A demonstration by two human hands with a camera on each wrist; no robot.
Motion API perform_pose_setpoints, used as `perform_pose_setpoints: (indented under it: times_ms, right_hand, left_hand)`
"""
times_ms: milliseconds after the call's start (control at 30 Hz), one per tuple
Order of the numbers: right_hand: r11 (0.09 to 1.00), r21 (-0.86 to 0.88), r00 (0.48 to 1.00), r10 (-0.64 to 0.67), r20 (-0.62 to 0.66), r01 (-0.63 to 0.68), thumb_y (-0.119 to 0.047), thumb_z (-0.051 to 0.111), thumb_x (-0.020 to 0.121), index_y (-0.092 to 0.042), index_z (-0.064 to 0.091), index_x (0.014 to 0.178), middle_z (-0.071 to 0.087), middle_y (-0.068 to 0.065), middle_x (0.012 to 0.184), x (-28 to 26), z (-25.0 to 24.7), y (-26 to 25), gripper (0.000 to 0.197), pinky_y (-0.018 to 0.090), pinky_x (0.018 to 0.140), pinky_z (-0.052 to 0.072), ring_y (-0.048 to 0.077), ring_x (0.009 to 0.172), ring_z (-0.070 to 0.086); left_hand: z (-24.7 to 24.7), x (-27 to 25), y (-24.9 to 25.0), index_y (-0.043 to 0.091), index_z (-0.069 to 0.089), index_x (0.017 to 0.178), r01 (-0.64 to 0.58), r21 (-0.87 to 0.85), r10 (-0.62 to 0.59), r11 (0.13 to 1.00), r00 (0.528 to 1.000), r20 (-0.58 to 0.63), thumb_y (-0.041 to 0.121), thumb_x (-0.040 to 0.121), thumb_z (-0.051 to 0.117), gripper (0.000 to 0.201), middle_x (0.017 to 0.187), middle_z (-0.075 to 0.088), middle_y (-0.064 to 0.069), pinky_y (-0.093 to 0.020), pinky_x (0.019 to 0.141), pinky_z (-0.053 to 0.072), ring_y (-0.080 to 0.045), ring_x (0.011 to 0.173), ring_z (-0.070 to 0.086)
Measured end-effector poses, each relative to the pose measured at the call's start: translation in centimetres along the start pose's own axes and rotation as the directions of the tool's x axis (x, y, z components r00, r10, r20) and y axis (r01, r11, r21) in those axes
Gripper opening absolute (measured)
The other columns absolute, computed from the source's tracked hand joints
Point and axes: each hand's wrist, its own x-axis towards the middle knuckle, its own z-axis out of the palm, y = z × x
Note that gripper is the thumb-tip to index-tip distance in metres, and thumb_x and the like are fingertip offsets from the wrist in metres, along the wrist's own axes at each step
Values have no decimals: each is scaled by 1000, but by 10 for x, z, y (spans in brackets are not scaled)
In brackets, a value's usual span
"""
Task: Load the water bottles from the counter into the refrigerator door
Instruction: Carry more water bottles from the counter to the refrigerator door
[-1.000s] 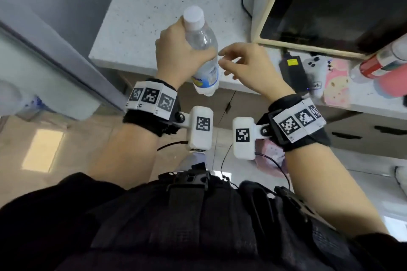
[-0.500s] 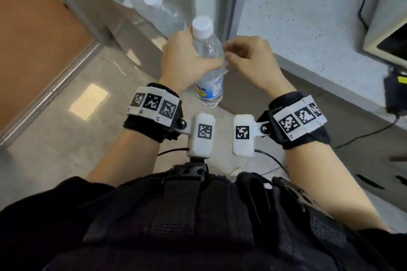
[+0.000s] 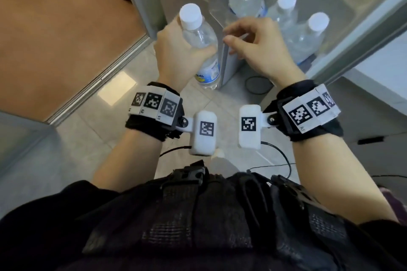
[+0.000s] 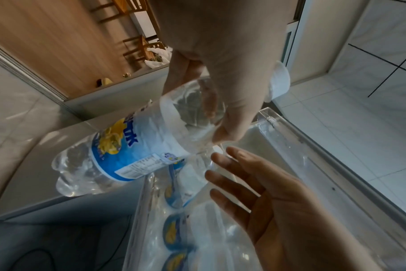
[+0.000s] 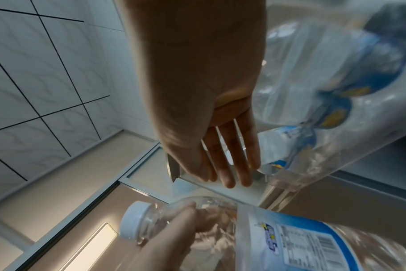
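bottle (image 3: 199, 39) upright inside left grip (image 3: 176, 50)

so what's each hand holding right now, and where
The left hand grips a water bottle round its upper body, below the cap. The right hand holds nothing.

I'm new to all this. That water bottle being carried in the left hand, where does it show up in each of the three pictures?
Head view: the held bottle is upper centre, upright in the left hand, outside the clear door shelf.
Left wrist view: held bottle lies slantwise at centre-left, cap at upper right.
Right wrist view: held bottle runs along the bottom, cap at left.
Shared landmark: the clear door shelf edge.
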Motion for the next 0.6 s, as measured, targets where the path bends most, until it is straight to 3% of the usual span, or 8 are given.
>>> perform_pose_setpoints:
  times_ms: [267,367,600]
  right_hand:
    - [998,-60,981,-47,-187,36,-22,58,79,-14,70,90,65,-8,75,108,8,-31,18,31,72,54,12,73,65]
    - [990,-143,981,-45,-186,19,-17,59,81,-10,69,91,64,-4,79,147,9,-36,16,29,76,54,13,74,64]
    - [966,-227,957,59,-283,-126,-22,61,82,-11,70,94,66,-2,82,197,4,-36,19,35,81,55,12,77,62]
  left_hand:
    - [-1,112,-5,13,64,98,-100,-108,96,989,995,-40,43,53,69,55,93,73,-2,-44,83,55,-23,91,67]
    - [1,155,-6,14,65,97,-101,-212,80,972,991,-107,39,54,75,51,93,73,-4,-44,84,56,-22,91,68]
    - [21,239,-9,18,65,96,-133,-378,133,916,991,-26,28,56,78,44,87,71,0,-37,83,57,-14,85,68]
